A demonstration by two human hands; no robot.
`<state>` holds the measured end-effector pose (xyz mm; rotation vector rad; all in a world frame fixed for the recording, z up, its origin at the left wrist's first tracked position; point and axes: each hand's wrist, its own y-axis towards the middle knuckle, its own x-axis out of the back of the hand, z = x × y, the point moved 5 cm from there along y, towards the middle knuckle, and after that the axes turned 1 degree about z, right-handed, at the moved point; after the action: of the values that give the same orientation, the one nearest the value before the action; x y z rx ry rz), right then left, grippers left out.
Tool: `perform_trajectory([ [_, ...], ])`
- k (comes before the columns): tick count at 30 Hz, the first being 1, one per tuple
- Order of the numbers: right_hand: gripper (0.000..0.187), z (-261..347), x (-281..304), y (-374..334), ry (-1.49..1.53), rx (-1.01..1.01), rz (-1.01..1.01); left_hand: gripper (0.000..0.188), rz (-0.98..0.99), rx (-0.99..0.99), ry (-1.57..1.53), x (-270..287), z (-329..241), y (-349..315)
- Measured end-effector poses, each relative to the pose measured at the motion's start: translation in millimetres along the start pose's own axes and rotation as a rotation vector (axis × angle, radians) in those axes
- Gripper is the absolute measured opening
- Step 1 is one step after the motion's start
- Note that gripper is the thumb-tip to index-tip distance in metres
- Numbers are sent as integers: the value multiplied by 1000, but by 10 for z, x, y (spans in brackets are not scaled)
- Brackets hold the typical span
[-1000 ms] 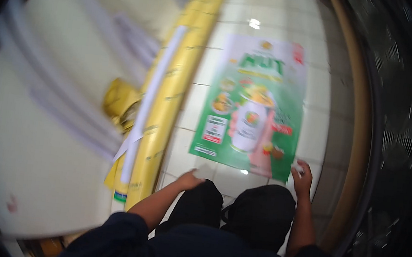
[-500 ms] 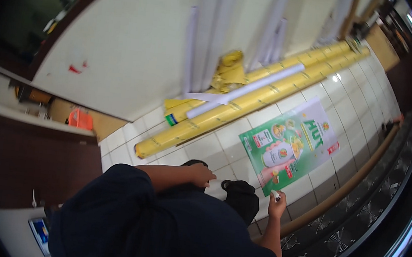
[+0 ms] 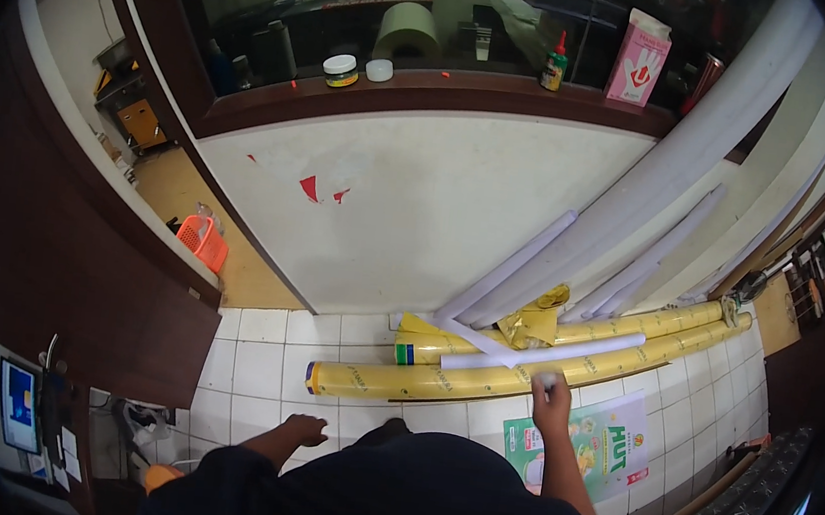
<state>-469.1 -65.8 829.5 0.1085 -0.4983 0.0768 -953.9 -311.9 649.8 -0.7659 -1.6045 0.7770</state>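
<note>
Overhead, right hand [image 3: 550,393] grips white roll [image 3: 547,378] — end-on.

Evenly lit, sharp centre, edges bent and dark.

Bare white floor tiles [image 3: 261,357] lie open beside the left hand [image 3: 306,430], while long yellow rolls [image 3: 522,365] and leaning white tubes [image 3: 573,264] block the wall ahead of the right hand [image 3: 550,385].

Long rolls [image 3: 521,370] lying along the wall's foot, poster [image 3: 604,449] lying before them on the tiled floor [image 3: 261,362], basket [image 3: 205,241] sitting farther left.
</note>
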Motion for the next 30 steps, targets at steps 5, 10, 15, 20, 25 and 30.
perform_trajectory([
  [5,20,1856,-430,1762,18,460,119,62,-111,178,-375,-367,362,57],
  [10,23,3123,-740,3273,-24,633,38,66,-126,274,-695,-646,-176,-99],
  [15,26,3750,-1104,4150,73,576,109,60,-250,93,-795,-747,-365,78],
  [20,26,3915,-1729,3532,194,763,248,36,-1219,112,-783,2726,67,-424],
  [25,20,3690,-1994,2697,313,637,435,29,-2014,-135,-414,5827,487,-1871],
  [30,17,3392,-1554,2449,303,466,499,41,-1697,286,-375,6784,1057,-1520],
])
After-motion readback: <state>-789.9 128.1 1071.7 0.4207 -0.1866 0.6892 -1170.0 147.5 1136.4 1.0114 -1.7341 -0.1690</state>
